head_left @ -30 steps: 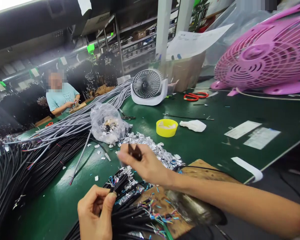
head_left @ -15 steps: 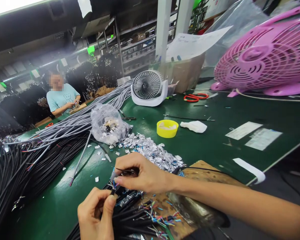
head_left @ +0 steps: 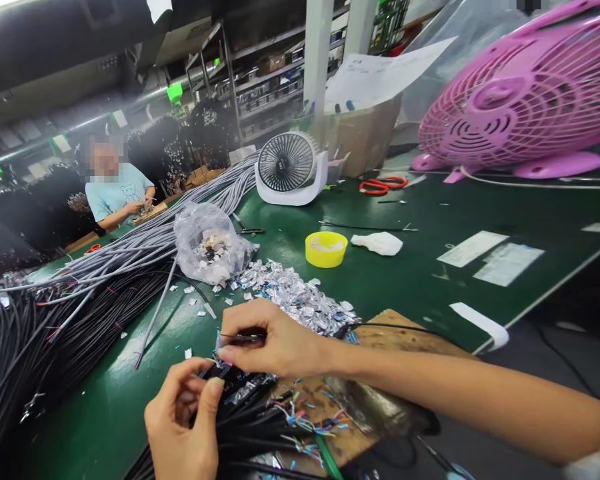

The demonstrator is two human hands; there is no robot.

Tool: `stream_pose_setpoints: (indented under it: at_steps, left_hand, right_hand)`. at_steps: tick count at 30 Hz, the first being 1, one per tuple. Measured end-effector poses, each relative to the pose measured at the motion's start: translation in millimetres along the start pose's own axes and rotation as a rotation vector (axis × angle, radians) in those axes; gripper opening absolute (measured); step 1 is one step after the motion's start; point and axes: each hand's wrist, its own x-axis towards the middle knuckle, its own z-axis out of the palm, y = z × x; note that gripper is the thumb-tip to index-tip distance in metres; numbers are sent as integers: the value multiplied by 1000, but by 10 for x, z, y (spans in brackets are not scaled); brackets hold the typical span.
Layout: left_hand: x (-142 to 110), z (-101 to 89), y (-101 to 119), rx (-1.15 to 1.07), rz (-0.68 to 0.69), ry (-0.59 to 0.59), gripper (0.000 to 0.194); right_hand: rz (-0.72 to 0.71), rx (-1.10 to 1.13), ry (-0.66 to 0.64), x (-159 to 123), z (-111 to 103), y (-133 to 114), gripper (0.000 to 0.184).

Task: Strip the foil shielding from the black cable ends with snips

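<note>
My left hand (head_left: 183,427) pinches the end of a black cable (head_left: 230,387) from a bundle of black cables with stripped coloured wires (head_left: 275,427) lying over a wooden board (head_left: 405,330). My right hand (head_left: 273,340) is closed on a small black cutter (head_left: 243,338), its tips at the cable end just above my left thumb. A heap of silver foil scraps (head_left: 295,297) lies right behind my right hand on the green table (head_left: 430,280).
Long black cables (head_left: 40,347) and grey cables (head_left: 145,247) cover the left side. A clear bag of scraps (head_left: 210,247), a yellow dish (head_left: 326,249), a white fan (head_left: 290,168), red scissors (head_left: 383,184) and a pink fan (head_left: 520,100) stand farther back. Another person (head_left: 115,190) works at the far left.
My right hand came down from above the foil heap to the cable end held in my left hand, bringing the cutter with it. My left hand stayed put.
</note>
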Motion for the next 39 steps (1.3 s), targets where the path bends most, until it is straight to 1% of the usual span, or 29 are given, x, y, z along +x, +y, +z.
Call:
stream_pose_setpoints:
  at_steps: [2, 4, 7, 8, 10, 13, 15, 17, 19, 21, 22, 25, 28, 32, 34, 36, 37, 39]
  left_hand:
    - [11, -4, -60, 67, 30, 40, 22]
    - [30, -11, -103, 159, 117, 77, 26]
    - [41, -6, -115, 247, 242, 90, 27]
    - [35, 0, -107, 252, 257, 92, 26]
    - [15, 13, -90, 249, 232, 89, 23]
    - [4, 15, -79, 265, 193, 30, 24]
    - [42, 5, -73, 303, 213, -9, 24]
    - [121, -5, -47, 351, 285, -31, 21]
    - [214, -8, -2, 381, 400, -54, 18]
    - [284, -4, 37, 382, 487, -75, 20]
    - [302, 0, 47, 375, 508, -78, 22]
    - [282, 10, 33, 365, 504, -72, 24]
    - [204, 4, 12, 344, 455, -41, 23]
    - [130, -6, 49, 320, 386, 26, 21]
    - [113, 1, 63, 319, 301, 52, 18]
    - [106, 17, 58, 289, 216, 63, 17]
    - [104, 27, 50, 250, 196, 71, 17]
    - [102, 47, 35, 147, 197, 107, 16]
  right_hand:
    - [3, -2, 19, 3, 5, 12, 8]
    - [7, -8, 31, 4, 9, 19, 7]
    - [17, -8, 41, 5, 8, 24, 8]
    - [22, 3, 44, 6, 6, 27, 8]
    - [28, 31, 44, 8, -1, 34, 8]
    - [27, 42, 48, 12, -10, 54, 10]
    - [25, 25, 57, 16, -13, 69, 8]
    - [22, -19, 79, 21, -15, 80, 6]
    - [39, -84, 109, 24, -19, 88, 6]
    - [83, -137, 124, 24, -25, 93, 7]
    - [100, -155, 124, 22, -26, 93, 7]
    - [99, -165, 108, 7, -22, 73, 8]
    - [107, -108, 75, -9, -11, 9, 8]
    - [249, -29, 82, -13, -9, -108, 17]
    - [290, -53, 77, -11, -7, -146, 26]
    - [273, -124, 76, -8, 0, -160, 26]
    - [250, -159, 80, -7, 5, -161, 24]
    - [197, -208, 72, -9, 14, -153, 21]
